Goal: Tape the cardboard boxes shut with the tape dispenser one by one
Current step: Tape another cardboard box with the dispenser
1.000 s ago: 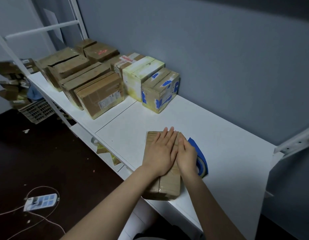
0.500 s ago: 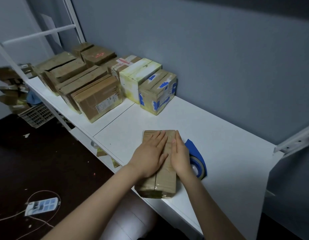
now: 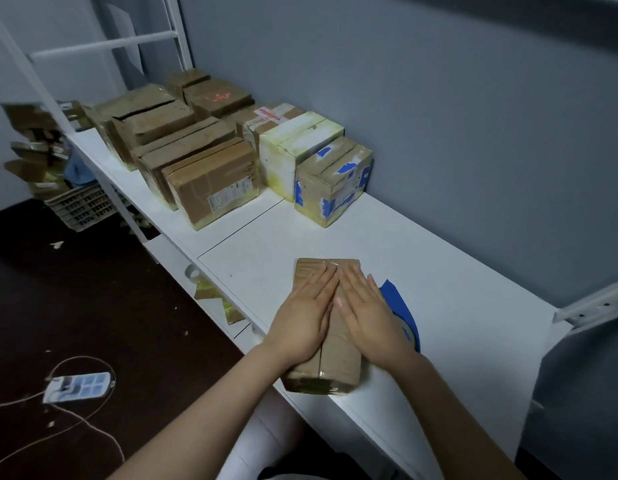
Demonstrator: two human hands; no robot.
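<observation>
A flat brown cardboard box [image 3: 335, 362] lies near the front edge of the white table [image 3: 456, 306], with clear tape running along its top seam. My left hand [image 3: 304, 320] lies flat on the box's left half, fingers straight. My right hand [image 3: 366, 317] lies flat on the right half, fingers straight, close beside the left. The blue tape dispenser [image 3: 403, 313] sits on the table just right of the box, partly hidden behind my right hand.
Several cardboard boxes [image 3: 210, 178] stand in rows at the far left of the table, the nearest one [image 3: 333, 181] with blue tape patches. A grey wall runs behind. A power strip [image 3: 79, 386] with cables lies on the dark floor; a crate [image 3: 82, 206] stands beyond.
Both hands have slid back along the box top toward me and spread slightly apart, uncovering the far end of the taped seam. The box and dispenser have stayed put.
</observation>
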